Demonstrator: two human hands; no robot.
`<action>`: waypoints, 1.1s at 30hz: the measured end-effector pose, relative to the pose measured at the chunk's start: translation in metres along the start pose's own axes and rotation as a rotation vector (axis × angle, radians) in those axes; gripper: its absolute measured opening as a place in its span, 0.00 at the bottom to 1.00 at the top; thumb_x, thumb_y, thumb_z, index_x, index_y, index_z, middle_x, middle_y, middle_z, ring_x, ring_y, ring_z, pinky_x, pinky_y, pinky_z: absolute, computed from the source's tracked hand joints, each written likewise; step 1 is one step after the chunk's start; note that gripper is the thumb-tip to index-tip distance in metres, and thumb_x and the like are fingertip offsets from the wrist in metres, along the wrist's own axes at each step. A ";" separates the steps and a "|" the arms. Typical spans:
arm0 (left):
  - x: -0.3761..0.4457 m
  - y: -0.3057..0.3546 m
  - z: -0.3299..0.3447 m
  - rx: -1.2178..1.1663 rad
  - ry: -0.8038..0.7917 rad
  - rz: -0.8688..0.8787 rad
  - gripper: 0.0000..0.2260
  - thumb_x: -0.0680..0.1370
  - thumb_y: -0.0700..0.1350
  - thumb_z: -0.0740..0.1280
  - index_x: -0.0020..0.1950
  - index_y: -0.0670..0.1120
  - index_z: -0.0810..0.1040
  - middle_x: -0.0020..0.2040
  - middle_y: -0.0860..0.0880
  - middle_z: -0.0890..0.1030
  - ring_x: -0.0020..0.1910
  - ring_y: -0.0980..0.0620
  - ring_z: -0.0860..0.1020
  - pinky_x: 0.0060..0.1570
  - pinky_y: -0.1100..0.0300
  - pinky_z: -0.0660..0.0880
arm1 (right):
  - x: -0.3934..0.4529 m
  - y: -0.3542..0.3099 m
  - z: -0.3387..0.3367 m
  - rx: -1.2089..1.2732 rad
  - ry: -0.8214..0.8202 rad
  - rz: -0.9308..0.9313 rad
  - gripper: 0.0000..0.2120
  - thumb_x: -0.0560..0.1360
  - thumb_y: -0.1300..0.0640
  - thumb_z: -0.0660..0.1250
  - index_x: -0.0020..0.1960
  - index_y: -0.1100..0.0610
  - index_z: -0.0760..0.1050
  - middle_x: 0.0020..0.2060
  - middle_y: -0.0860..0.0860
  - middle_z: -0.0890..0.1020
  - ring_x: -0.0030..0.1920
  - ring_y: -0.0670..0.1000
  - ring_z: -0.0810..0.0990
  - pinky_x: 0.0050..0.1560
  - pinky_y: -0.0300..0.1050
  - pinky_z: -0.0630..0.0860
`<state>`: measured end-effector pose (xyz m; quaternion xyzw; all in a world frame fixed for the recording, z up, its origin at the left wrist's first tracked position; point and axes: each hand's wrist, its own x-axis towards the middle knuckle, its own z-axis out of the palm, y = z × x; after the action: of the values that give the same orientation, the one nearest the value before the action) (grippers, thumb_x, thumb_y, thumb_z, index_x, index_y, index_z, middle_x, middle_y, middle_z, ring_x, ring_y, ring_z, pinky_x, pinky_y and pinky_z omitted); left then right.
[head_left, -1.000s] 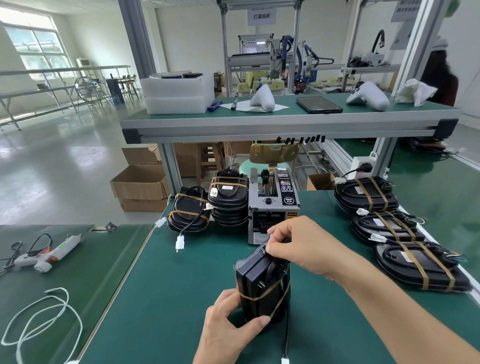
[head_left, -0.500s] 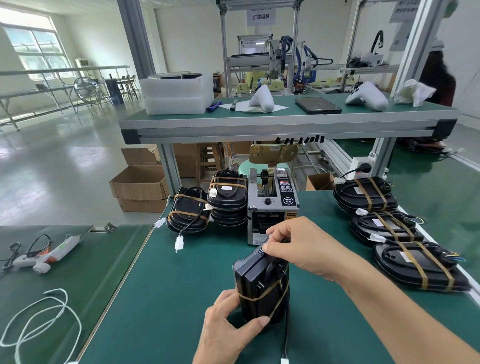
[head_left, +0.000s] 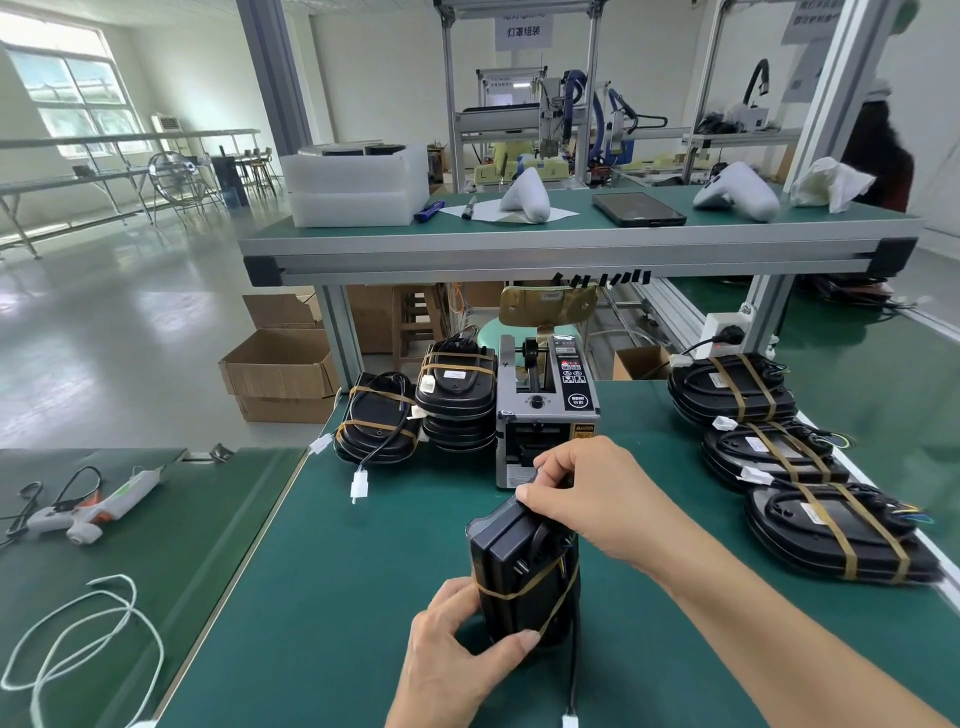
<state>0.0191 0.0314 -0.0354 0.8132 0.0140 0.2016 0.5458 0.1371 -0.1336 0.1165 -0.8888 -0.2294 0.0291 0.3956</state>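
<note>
Clasps the lower near end of the black plastic bundle (head_left: 514, 566) in the left hand (head_left: 457, 657), grip closed, thumb by its thin tan band (head_left: 501, 595). Curls the right hand (head_left: 592, 499) over the top edge, grip pinching it. Stands it upright on the matte green counter (head_left: 337, 597), near-centre, just before the boxy grey tape dispenser (head_left: 545, 410).

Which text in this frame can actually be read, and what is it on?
"灯罩组装": hanging sign.
"SEMI": round label on the tape dispenser.
Too blurred or small to read: upper-right sign, bundle labels, the dispenser's other stickers.
</note>
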 end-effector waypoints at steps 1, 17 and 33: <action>0.000 0.000 0.000 -0.002 0.002 -0.002 0.16 0.65 0.57 0.82 0.52 0.66 0.88 0.57 0.61 0.85 0.58 0.57 0.84 0.56 0.72 0.74 | 0.000 0.001 0.000 0.005 0.005 0.005 0.13 0.72 0.47 0.76 0.36 0.55 0.82 0.42 0.48 0.87 0.49 0.44 0.84 0.52 0.44 0.80; -0.001 0.003 -0.001 -0.011 -0.008 -0.005 0.17 0.65 0.54 0.82 0.53 0.60 0.89 0.57 0.59 0.86 0.58 0.56 0.85 0.57 0.71 0.75 | -0.002 0.016 0.013 0.227 -0.002 0.077 0.16 0.69 0.41 0.78 0.49 0.46 0.76 0.48 0.45 0.82 0.47 0.46 0.80 0.47 0.41 0.76; -0.002 0.002 0.000 0.060 -0.009 -0.072 0.17 0.67 0.48 0.85 0.53 0.59 0.89 0.56 0.59 0.87 0.57 0.57 0.85 0.57 0.69 0.76 | 0.002 0.025 0.021 0.490 0.022 0.110 0.08 0.77 0.56 0.75 0.53 0.44 0.83 0.47 0.43 0.84 0.44 0.37 0.81 0.45 0.26 0.72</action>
<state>0.0170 0.0302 -0.0339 0.8291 0.0470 0.1776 0.5281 0.1437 -0.1330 0.0845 -0.7778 -0.1625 0.0956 0.5995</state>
